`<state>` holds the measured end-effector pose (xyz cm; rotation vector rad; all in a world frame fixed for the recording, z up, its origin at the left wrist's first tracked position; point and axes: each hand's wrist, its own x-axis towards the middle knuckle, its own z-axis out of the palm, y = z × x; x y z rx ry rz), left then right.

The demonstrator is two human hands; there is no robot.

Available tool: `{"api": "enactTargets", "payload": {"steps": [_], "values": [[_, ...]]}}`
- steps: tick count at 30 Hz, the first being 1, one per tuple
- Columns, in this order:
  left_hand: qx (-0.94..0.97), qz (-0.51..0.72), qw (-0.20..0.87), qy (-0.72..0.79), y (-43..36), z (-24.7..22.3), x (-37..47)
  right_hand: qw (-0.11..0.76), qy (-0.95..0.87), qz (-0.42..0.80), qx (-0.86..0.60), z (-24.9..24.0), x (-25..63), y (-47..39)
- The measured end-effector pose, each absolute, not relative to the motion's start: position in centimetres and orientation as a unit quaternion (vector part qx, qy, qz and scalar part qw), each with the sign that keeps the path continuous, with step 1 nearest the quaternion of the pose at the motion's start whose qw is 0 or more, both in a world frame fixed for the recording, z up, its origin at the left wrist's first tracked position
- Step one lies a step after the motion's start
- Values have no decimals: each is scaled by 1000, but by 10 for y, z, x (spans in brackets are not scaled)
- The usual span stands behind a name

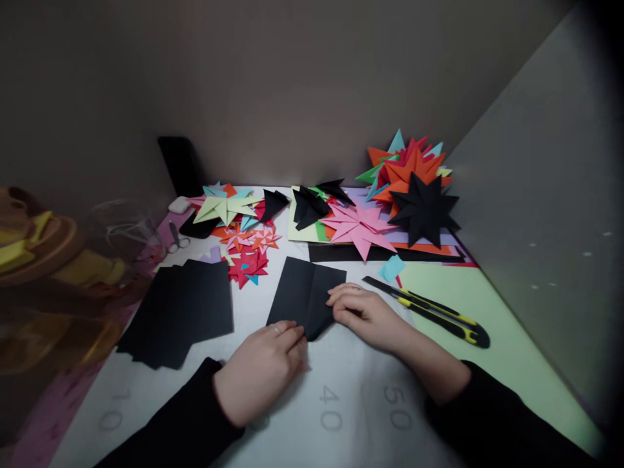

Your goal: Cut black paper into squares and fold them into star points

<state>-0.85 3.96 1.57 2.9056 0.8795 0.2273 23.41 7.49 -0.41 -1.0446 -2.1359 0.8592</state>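
A sheet of black paper (292,286) with a crease down its middle lies on the white mat in front of me. Its lower right corner looks folded in. My left hand (268,367) is closed at the sheet's bottom edge, fingers pressed together on the paper. At the right edge, my right hand (365,313) has curled fingers holding the paper; its thumb is partly hidden. To the left lies a fanned stack of black paper sheets (182,312). A black and yellow utility knife (439,312) rests just right of my right hand.
Folded paper stars stand at the back: a pink star (359,224), a black star (425,209) and a pale green star (227,207). Small scissors (176,239) and a dark phone (179,164) are at back left. Walls bound the back and right.
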Motion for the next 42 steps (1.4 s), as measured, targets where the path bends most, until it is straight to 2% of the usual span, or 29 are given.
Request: {"api": "enactTargets", "payload": {"steps": [6, 12, 15, 20, 30, 42], "values": [[955, 81, 84, 273, 23, 13, 4, 317, -769, 278, -480, -7, 222, 76], [931, 93, 137, 325, 25, 12, 3, 267, -788, 201, -516, -11, 213, 80], [919, 72, 137, 361, 32, 11, 2, 238, -787, 178, -540, -12, 210, 80], [936, 26, 108, 334, 33, 5, 9, 213, -777, 148, -574, -14, 205, 78], [939, 28, 108, 324, 32, 5, 8, 317, -774, 249, -488, -6, 212, 78], [937, 82, 72, 331, 26, 5, 10, 154, -787, 152, -579, -10, 201, 82]]}}
